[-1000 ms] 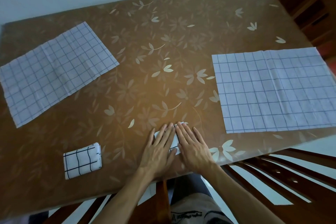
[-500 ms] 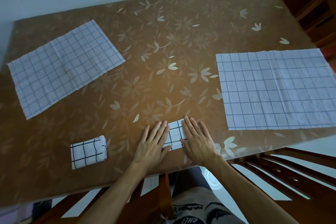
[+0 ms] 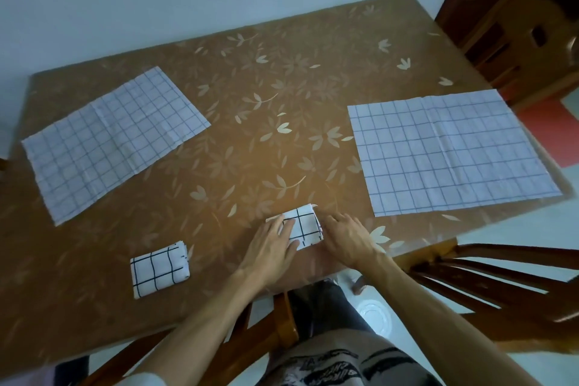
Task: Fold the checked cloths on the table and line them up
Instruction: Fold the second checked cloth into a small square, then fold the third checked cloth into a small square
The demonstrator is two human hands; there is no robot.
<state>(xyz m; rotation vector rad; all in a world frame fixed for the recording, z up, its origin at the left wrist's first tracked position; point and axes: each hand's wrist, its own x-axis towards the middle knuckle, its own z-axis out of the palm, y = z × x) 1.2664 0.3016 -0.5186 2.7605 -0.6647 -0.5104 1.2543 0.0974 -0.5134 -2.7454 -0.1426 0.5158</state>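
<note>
Brown floral table [image 3: 282,78] vs pale wall; wooden chair [image 3: 501,276] at right. 2 flat hands: left hand [image 3: 269,247] and right hand [image 3: 347,238] press folded cloth [image 3: 305,226] at near edge. 2nd folded cloth [image 3: 159,268] to its left; 2 unfolded cloths [image 3: 112,141] [image 3: 448,150] lie flat.

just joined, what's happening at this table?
A person is folding checked cloths. Both hands are on a small folded cloth at the near edge of the table: the left hand lies flat on its left part, the right hand is at its right edge. Another folded cloth lies to the left. Two cloths are unfolded: the left flat cloth and the right flat cloth.
</note>
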